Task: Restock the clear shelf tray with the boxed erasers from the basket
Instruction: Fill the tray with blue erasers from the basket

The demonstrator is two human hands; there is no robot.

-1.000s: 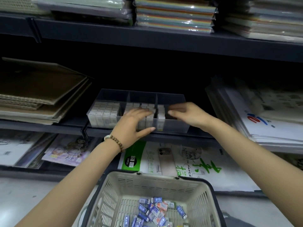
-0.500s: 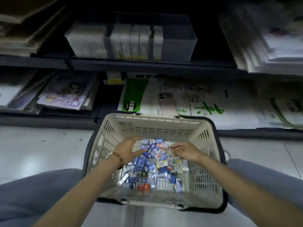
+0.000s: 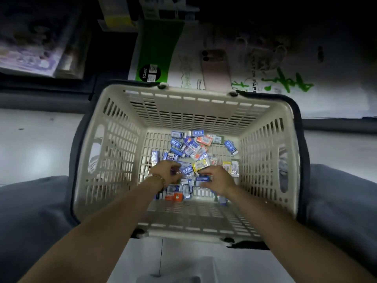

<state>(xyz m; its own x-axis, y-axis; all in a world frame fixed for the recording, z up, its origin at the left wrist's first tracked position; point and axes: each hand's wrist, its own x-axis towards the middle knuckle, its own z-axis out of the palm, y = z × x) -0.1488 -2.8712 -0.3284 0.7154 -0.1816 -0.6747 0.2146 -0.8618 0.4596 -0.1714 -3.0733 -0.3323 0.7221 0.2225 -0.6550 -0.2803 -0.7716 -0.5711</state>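
Observation:
The cream plastic basket (image 3: 122, 123) sits on the floor between my knees. A loose pile of boxed erasers (image 3: 191, 148), mostly blue and white with some orange and yellow ones, covers its bottom. Both my hands are down inside the basket on the near part of the pile. My left hand (image 3: 166, 173), with a bead bracelet at the wrist, curls its fingers into the boxes; what it grips is hidden. My right hand (image 3: 219, 179) pinches a blue boxed eraser (image 3: 204, 178) at its fingertips. The clear shelf tray is out of view.
Beyond the basket's far rim lies a low shelf with a green-and-white paper pack (image 3: 157, 48), a phone (image 3: 215, 68) resting on it and printed sheets (image 3: 28, 56) to the left. Pale floor tiles (image 3: 36, 148) flank the basket. My grey-trousered knees (image 3: 338, 201) frame it.
My hands left the shelf tray and dropped into the basket. The view tilted down, so the tray is gone from sight. Both hands now dig deeper into the eraser pile.

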